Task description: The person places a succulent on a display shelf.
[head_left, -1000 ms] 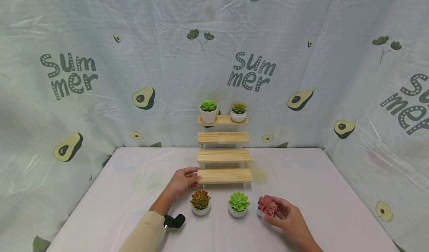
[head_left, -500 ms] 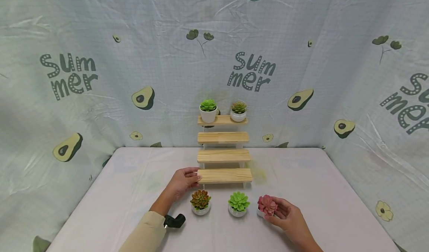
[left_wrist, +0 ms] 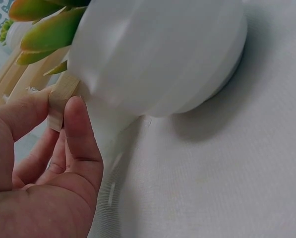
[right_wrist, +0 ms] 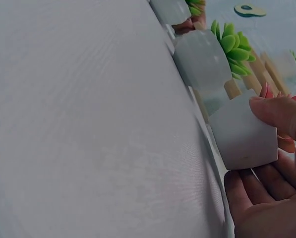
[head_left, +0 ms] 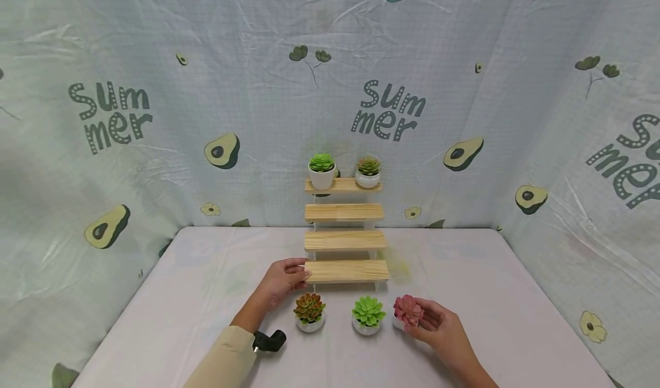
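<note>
My left hand [head_left: 282, 280] pinches the left end of the lowest board of a tiered wooden plant stand [head_left: 346, 271]; the left wrist view shows thumb and fingers on the board's end [left_wrist: 62, 99]. My right hand [head_left: 443, 329] holds a pink succulent in a white pot [head_left: 408, 310], thumb on one side and fingers on the other. Whether this pot touches the table cannot be told. A bright green potted succulent [head_left: 368, 313] stands just left of it. Near my left hand sits a reddish-brown succulent in a white pot [head_left: 310, 311], large in the left wrist view.
On the stand's top board are two potted succulents, a green one [head_left: 322, 170] at left and an olive-green one [head_left: 368, 171] at right. A white-covered table [head_left: 495, 296] lies below. Behind it hangs a printed curtain [head_left: 278, 107]. A black strap device [head_left: 269, 340] is on my left wrist.
My right hand has shifted slightly left and away from me with the pink succulent, nearer the green one. The left hand keeps its grip on the board.
</note>
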Demonstrator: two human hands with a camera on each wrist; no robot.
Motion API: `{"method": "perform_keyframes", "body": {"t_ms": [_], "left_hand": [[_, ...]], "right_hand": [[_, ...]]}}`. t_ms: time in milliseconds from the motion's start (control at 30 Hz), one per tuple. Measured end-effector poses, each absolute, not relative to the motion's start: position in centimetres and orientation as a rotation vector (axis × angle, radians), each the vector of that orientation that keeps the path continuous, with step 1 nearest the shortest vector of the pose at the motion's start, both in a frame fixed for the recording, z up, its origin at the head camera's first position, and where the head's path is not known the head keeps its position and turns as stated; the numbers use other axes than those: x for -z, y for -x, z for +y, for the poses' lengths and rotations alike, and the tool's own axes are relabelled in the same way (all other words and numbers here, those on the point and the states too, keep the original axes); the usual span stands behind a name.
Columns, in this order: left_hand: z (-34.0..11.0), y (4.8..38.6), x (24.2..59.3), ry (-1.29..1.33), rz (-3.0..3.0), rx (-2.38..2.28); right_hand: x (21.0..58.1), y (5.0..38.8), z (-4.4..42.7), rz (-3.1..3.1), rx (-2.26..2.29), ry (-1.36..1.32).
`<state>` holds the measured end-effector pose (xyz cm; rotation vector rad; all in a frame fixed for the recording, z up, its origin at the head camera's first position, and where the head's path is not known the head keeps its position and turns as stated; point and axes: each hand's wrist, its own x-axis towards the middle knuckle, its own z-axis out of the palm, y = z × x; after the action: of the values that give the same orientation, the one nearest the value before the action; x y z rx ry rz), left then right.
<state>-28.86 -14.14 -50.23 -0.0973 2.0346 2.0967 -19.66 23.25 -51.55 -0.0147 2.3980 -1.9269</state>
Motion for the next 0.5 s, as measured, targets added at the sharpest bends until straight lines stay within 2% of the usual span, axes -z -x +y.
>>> {"method": "perform_keyframes", "body": {"t_ms": [500], "left_hand": [[-13.8, 28.9, 50.3, 0.134, 2.037, -2.111]], "right_hand": [[51.2, 21.1, 23.1, 2.337, 1.998, 0.216]]}}
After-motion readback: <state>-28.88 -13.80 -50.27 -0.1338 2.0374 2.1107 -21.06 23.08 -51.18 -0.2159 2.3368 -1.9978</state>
